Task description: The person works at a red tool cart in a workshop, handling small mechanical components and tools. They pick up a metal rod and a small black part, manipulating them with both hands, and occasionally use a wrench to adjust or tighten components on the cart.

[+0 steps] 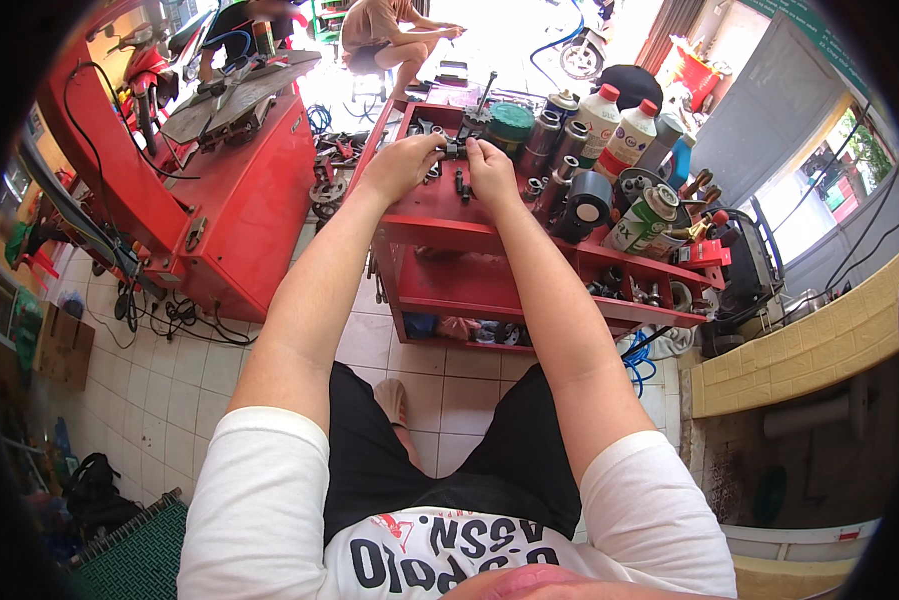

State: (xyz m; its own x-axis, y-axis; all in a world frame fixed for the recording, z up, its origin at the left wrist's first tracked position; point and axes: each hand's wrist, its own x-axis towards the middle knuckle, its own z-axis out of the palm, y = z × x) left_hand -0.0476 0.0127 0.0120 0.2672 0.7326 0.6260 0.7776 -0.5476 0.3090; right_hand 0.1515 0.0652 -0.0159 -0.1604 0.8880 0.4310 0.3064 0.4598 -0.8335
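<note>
Over the top tray of a red tool cart [439, 225], my left hand [406, 166] and my right hand [492, 172] meet with their fingertips closed. Between them they grip a small dark metal part [455, 151], roughly cylindrical, one hand at each end. Its exact kind is too small to make out. Just below it on the tray lies another small dark metal piece [462, 187]. Several loose metal parts sit beyond my left fingers. Past my right hand stands a round tub with a green lid [510, 121].
Spray cans, white bottles with red caps [637, 130] and a green-and-white can [646, 218] crowd the cart's right side. A red machine [239, 210] stands to the left. A blue hose [641, 362] lies on the tiled floor. Farther off, a person [384, 35] sits low.
</note>
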